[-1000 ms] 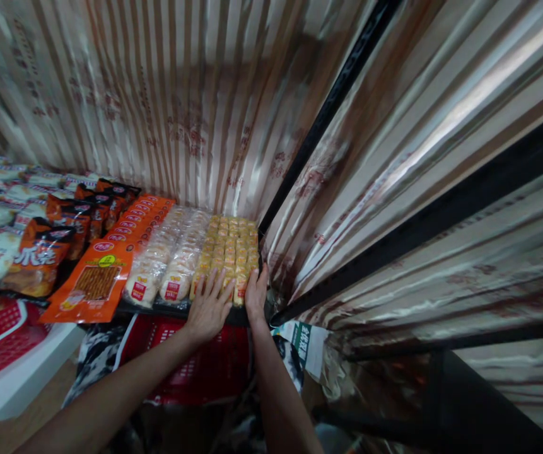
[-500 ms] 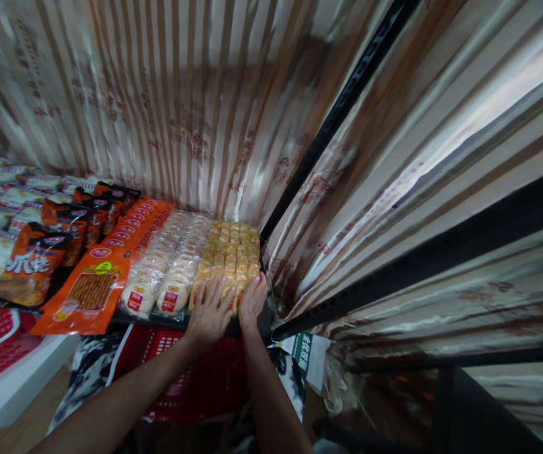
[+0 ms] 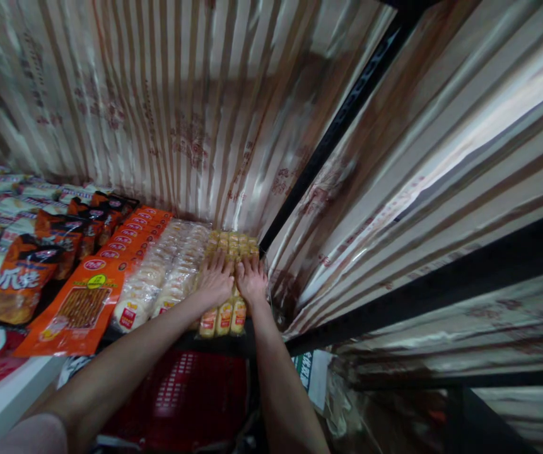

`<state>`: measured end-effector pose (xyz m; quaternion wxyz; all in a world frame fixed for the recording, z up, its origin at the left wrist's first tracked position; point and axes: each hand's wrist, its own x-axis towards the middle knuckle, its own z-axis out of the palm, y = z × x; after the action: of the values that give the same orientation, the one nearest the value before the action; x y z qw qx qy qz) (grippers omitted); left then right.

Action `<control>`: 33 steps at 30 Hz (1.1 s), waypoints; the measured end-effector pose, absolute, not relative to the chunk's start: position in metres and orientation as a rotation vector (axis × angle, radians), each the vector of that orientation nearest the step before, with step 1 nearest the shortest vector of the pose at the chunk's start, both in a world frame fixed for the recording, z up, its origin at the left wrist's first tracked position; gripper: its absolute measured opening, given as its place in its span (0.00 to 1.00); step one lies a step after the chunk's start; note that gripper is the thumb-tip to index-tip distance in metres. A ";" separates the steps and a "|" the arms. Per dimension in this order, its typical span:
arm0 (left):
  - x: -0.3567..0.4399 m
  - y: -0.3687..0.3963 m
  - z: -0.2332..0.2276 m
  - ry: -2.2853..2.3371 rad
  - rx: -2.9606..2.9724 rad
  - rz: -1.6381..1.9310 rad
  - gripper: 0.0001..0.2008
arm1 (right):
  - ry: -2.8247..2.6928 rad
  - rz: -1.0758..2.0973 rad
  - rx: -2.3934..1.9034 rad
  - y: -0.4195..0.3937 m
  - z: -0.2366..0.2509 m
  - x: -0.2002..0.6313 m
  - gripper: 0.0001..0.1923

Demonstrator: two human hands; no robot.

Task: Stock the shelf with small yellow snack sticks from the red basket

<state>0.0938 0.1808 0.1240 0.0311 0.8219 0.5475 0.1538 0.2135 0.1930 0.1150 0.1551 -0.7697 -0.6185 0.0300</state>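
The yellow packs [image 3: 226, 312] lie in rows at the right end of the shelf [image 3: 214, 340], hard against the striped sheeting [image 3: 195, 113] at the back and beside the black post [image 3: 328, 132]. Both hands rest flat on them side by side, palms down: the left hand [image 3: 215, 280] with fingers spread and slack, the right hand [image 3: 251, 280] likewise, neither grip closed on a pack. Only the nearest packs show below the wrists, and a few more past the fingertips at the far end. Just left of them lie the pale round cakes [image 3: 157, 284] in clear wrap, then a row of orange packs [image 3: 86, 296], then darker bags [image 3: 20, 277] further left. By the look of it the rows are already filled and in line; what seems left is pressing the yellow rows level and snug into the corner. Below the shelf edge sits a red basket [image 3: 190, 391].
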 end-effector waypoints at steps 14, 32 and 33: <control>0.097 0.196 0.112 1.568 2.592 0.342 0.25 | -1.831 0.043 -2.248 0.196 0.112 0.209 0.25; 0.094 0.238 0.115 1.658 2.449 0.163 0.28 | -2.027 -0.072 -2.184 0.227 0.114 0.208 0.26; 0.095 0.241 0.116 1.667 2.438 0.170 0.28 | -2.020 -0.081 -2.185 0.230 0.117 0.208 0.26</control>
<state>0.0948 0.2410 0.1165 0.0916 0.8207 0.5611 0.0572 0.2079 0.2296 0.1167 0.0821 -0.7315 -0.6763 -0.0273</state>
